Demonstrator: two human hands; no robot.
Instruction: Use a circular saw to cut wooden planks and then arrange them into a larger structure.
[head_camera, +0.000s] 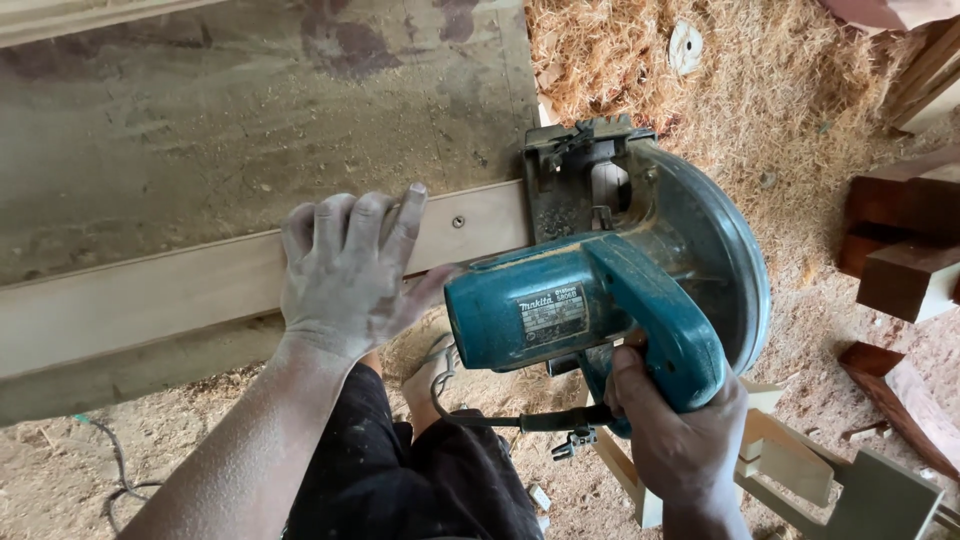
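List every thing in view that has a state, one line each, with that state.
left hand: flat on the wooden strip, fingers spread, dusted with sawdust
right hand: closed around the saw's handle
circular saw: resting at the right end of the strip, blade hidden under its guard
wooden strip: lying along the workbench edge, screwed down
power cord: hanging loose below the saw
workbench: dusty, stained
sawdust: piled on the ground

Teal circular saw (590, 300) with a grey-teal blade guard, dusted tan; beside it a pale cream plank (150, 295) on the stained grey-brown worktop (200, 120); beyond the saw, golden shavings (620, 70) and dark reddish-brown blocks (900, 240).
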